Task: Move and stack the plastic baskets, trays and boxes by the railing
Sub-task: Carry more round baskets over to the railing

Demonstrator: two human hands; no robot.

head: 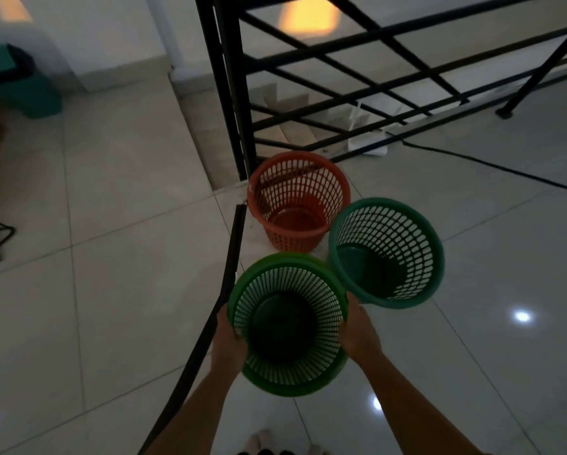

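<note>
On the head camera I see my left hand (227, 336) and right hand (358, 330) gripping opposite sides of the bright green round slotted plastic basket (288, 323), fingers curled around its rim, holding it above the pale tiled floor (111, 257). Just beyond it stand an orange round slotted plastic basket (298, 200) at the foot of the black metal railing (233, 93) and a teal round slotted plastic basket (387, 252) beside it, tilted towards me.

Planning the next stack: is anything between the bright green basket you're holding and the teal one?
Nothing visible. The bright green slotted plastic basket, held by the left hand and right hand, sits right beside the teal slotted plastic basket, whose mouth is open and unobstructed.
</note>
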